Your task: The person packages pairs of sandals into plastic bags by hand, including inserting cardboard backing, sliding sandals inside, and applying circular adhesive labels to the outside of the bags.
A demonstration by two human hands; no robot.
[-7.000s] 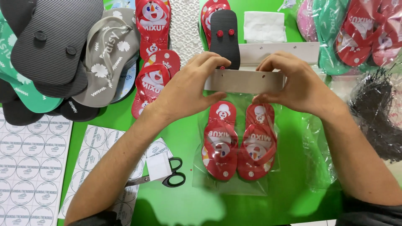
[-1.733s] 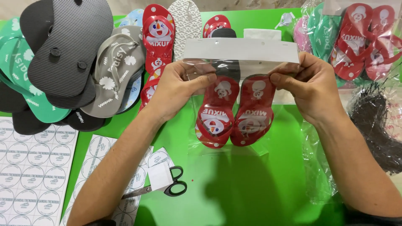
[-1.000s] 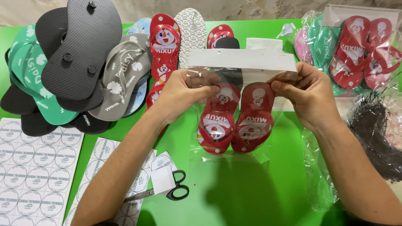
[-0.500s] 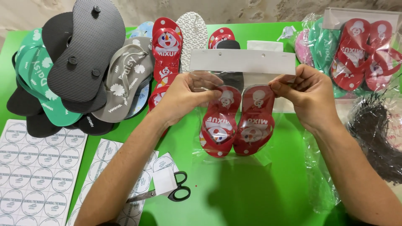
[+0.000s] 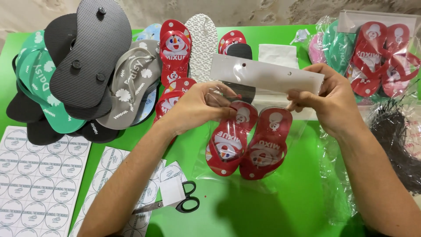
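Both hands hold up a clear plastic bag (image 5: 263,173) with a white header strip (image 5: 267,73) above the green table (image 5: 280,210). Inside it sits a pair of small red flip-flops (image 5: 247,142) printed with a snowman. My left hand (image 5: 199,107) pinches the bag's upper left side, just under the strip. My right hand (image 5: 326,98) grips the strip's right end and the bag's upper right side.
Black, green and grey flip-flops (image 5: 83,70) pile at the left, red and white ones (image 5: 175,50) behind. Sticker sheets (image 5: 33,175) and black-handled scissors (image 5: 182,202) lie at the front left. Bagged red flip-flops (image 5: 377,57) and a black tangle (image 5: 394,145) lie right.
The bag has tilted a little, its right end lower, and both hands have shifted slightly to the right. Seven seconds ago the bag lay nearer the table with my hands on the strip.
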